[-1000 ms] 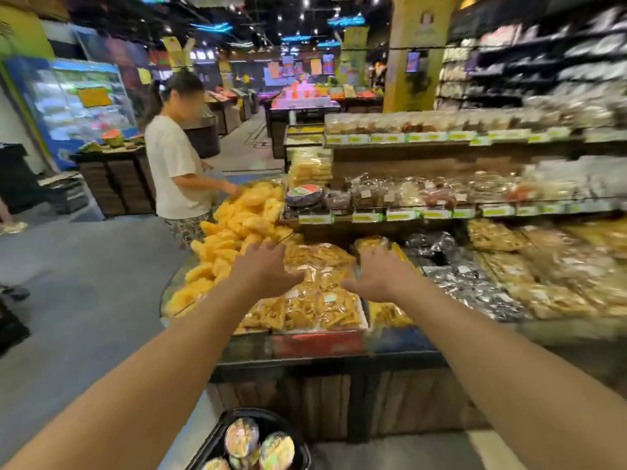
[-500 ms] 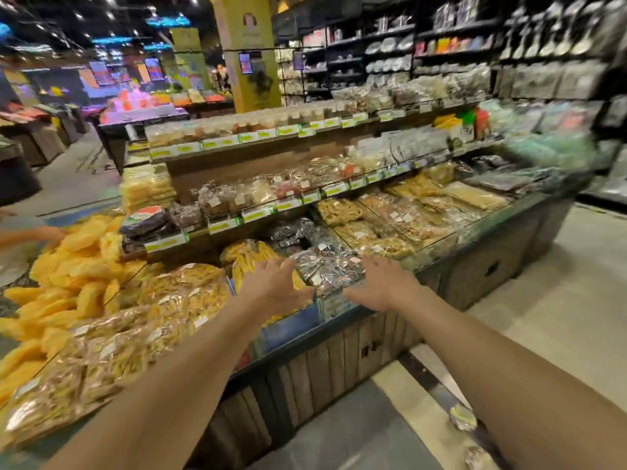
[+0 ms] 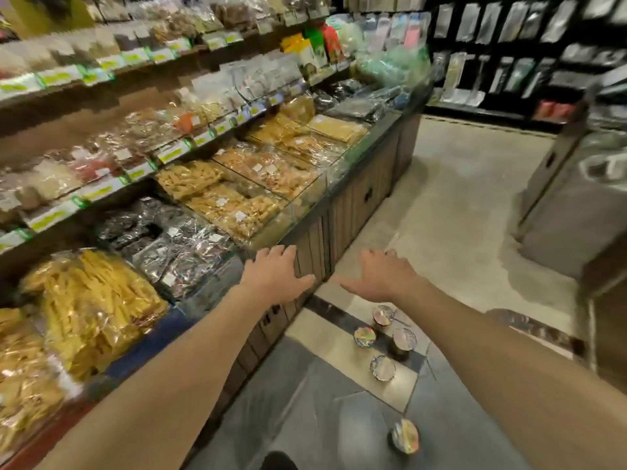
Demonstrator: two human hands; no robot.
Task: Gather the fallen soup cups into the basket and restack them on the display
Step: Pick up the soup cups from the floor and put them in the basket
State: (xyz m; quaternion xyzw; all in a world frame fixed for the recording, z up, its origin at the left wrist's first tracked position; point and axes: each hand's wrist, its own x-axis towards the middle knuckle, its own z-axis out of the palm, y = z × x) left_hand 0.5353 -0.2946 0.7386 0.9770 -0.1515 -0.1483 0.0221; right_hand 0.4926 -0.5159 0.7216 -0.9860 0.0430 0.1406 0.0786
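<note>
Right grip (image 3: 377,277) above soup cups (image 3: 382,368), apart

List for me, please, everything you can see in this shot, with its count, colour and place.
soup cups: five, dark with shiny foil lids, on the floor beside the counter
display counter: one, brown wooden front, left of the aisle
bagged snacks: many, golden and dark, in the counter's bins
price labels: many, green and white, along the shelf edges
hanging packets: many, pale, on black racks far right, blurred
floor: one, grey and beige tiles, underfoot
left hand: one, open and empty, over the counter's edge
right hand: one, open and empty, above the cups
</note>
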